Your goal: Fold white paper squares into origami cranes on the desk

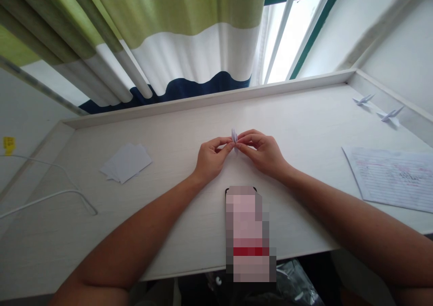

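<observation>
Cable (52, 197), white and looped, lies over the left end of the pale desk (297, 121), with a yellow tag (9, 146) by its upper strand at the far left; to its right, a loose fan of white paper squares (126, 161) rests flat on the desktop, the squares overlapping at differing angles; behind these hangs a curtain (189, 48) banded in green, white and dark blue, its lower edge wavy near the desk's raised back rim.

At the middle, the left hand (210, 159) pinches a small folded white paper (234, 136) between thumb and fingers; the paper stands upright, its narrow points upward, just above the desktop; the right hand (265, 150) pinches the same paper from the other side, its thumb and fingertips close to those of the left; below them, between the forearms, lies a pixelated flat object (246, 229) with dark rounded corners, its surface too masked to tell.

Farther right, lined sheets (392, 177) with handwriting lie near the desk's right end; beyond them, two folded paper figures (390, 114) with pointed tips sit near the right rim, just beside each other.
</observation>
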Tool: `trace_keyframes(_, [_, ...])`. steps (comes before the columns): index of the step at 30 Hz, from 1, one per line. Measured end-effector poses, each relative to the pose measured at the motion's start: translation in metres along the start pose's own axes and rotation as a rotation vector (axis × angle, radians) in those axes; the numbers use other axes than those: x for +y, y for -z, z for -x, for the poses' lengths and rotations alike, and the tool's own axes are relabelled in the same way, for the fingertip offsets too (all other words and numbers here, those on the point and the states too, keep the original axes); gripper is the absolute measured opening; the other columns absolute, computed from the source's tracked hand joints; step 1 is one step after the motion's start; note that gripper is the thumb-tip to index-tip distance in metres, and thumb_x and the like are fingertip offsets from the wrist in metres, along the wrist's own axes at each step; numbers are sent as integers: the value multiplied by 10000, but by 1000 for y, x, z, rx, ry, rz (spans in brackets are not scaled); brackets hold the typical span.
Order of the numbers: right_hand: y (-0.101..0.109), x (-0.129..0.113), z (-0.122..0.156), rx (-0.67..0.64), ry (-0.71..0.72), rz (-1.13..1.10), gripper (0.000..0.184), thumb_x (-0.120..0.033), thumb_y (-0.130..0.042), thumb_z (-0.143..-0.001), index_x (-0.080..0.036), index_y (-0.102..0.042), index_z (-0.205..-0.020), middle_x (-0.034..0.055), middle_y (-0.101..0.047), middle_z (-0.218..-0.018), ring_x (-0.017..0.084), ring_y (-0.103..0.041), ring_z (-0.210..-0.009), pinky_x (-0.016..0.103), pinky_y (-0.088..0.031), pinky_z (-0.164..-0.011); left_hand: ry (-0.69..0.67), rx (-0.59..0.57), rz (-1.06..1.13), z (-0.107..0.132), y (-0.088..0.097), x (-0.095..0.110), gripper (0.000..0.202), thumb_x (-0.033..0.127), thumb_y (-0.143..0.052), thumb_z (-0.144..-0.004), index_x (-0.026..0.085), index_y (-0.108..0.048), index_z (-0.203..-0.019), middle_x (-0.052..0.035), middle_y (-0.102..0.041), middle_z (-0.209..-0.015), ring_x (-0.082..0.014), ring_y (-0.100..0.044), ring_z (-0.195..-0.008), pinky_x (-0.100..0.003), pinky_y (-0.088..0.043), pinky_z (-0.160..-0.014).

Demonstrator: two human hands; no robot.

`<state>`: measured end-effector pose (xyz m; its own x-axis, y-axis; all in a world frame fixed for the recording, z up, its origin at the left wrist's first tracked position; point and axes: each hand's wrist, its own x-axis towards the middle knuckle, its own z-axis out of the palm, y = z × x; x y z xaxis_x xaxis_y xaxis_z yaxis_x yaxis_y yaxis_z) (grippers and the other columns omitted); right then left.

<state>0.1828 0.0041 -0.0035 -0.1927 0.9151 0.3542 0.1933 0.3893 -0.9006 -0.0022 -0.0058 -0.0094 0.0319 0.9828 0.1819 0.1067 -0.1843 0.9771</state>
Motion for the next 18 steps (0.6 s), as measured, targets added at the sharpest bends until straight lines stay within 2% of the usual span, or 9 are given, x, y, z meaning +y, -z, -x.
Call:
trace_keyframes(10, [0, 1, -2, -11, -8, -15, 175, -419, -810, -894, -252, -809, -845, 71, -781, -1028, 227, -736, -930, 441, -640, -837, -22, 18, -11, 0, 0, -2, 177, 357, -803, -877, 192, -846, -924, -69, -837, -1026, -208, -762, -925, -298, -611, -780])
trace_keyframes(13, [0, 2, -2, -10, 8, 6, 160, -397, -800, -900, -244, -811, -853, 73, -782, -1021, 226, -741, -924, 423, -633, -808, -46, 26, -20, 0, -1, -3, 148, 333, -799, -879, 193, -841, -902, -78, -834, -1095, -214, -769, -964, -298, -616, -781])
trace_keyframes(16, [1, 2, -2, -15, 23, 26, 139, -369, -788, -908, -241, -811, -861, 71, -776, -1003, 224, -741, -906, 409, -620, -766, -82, 31, 4, 0, -1, -4, 130, 325, -803, -878, 199, -836, -886, -87, -821, -1180, -220, -773, -1012, -322, -628, -841])
trace_keyframes(18, [2, 3, -2, -22, 32, 28, 136, -366, -786, -911, -242, -809, -860, 71, -774, -1013, 228, -742, -912, 420, -615, -777, -98, 30, 8, 0, -1, -5, 123, 322, -802, -883, 205, -838, -885, -86, -824, -1165, -218, -777, -1002, -335, -629, -862])
